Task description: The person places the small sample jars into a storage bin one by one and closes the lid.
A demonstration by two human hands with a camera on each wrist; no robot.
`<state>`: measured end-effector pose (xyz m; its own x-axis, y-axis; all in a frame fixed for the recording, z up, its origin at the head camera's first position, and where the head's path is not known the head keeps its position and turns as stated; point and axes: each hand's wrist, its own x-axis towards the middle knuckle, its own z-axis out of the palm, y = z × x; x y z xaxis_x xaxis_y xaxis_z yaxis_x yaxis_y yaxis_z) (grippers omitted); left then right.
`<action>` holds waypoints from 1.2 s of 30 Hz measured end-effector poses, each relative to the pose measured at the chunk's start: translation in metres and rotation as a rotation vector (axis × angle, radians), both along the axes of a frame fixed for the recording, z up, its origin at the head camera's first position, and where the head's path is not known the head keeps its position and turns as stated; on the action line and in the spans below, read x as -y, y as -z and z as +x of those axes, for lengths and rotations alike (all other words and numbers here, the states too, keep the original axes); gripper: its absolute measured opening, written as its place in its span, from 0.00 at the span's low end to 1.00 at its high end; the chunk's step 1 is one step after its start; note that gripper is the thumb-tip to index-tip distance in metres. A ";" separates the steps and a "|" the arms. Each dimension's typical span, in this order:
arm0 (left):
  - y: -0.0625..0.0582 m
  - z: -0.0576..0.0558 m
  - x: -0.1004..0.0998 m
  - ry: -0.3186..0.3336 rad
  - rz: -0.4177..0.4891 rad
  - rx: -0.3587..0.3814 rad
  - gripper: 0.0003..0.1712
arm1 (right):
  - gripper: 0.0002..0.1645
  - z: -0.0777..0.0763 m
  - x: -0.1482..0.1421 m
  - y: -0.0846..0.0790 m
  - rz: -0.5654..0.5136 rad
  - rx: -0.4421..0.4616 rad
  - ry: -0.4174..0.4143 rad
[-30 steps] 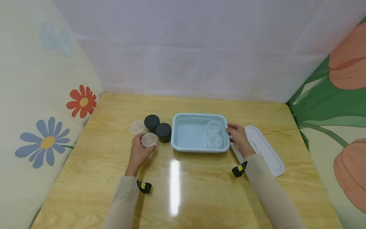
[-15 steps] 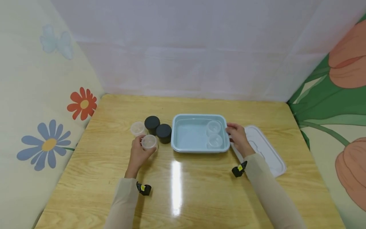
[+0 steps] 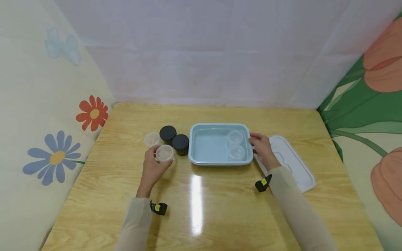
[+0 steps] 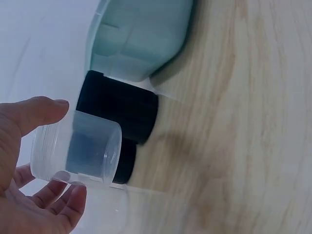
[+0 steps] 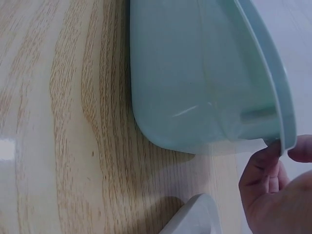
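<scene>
In the head view my left hand [image 3: 152,169] holds a clear plastic jar [image 3: 164,153] between thumb and fingers. The left wrist view shows this jar [image 4: 92,146] clear of the tabletop, its round base toward the wood. At the tub's right end, my right hand [image 3: 263,151] pinches the rim of a light blue plastic tub [image 3: 216,163], thumb on one side and fingers under the lip. Two more clear jars [image 3: 236,152] stand inside the tub, one behind the other, along its right side.
Two black jars [image 3: 180,143] stand between my left hand and the tub. Just behind my left fingers is another clear jar [image 3: 152,138]. A white rectangular lid [image 3: 290,162] lies slanted under my right forearm. Fabric walls border the wooden table [image 3: 226,209].
</scene>
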<state>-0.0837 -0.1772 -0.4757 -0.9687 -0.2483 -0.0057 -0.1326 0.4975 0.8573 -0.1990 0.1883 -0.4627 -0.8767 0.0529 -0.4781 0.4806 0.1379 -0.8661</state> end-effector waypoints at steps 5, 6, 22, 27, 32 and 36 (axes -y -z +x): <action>-0.013 0.004 -0.005 -0.008 -0.015 -0.025 0.41 | 0.27 0.000 -0.001 -0.001 0.000 -0.001 -0.007; -0.015 0.005 -0.005 -0.008 -0.017 -0.034 0.41 | 0.27 0.000 -0.001 -0.002 -0.001 -0.001 -0.008; -0.056 -0.004 -0.035 0.066 -0.059 -0.215 0.43 | 0.27 -0.002 0.000 0.000 -0.004 0.013 0.003; -0.065 -0.015 -0.049 0.129 -0.032 -0.246 0.41 | 0.27 -0.002 0.000 -0.001 0.006 0.005 0.003; -0.066 -0.028 -0.064 0.208 -0.037 -0.273 0.40 | 0.27 0.000 0.000 -0.001 0.003 -0.009 0.008; -0.064 -0.038 -0.074 0.238 -0.033 -0.261 0.39 | 0.27 0.000 0.000 0.001 -0.008 -0.009 0.010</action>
<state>-0.1213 -0.1027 -0.4115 -0.9671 -0.0114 0.2541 0.2120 0.5160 0.8299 -0.1992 0.1879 -0.4634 -0.8803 0.0580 -0.4709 0.4743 0.1265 -0.8712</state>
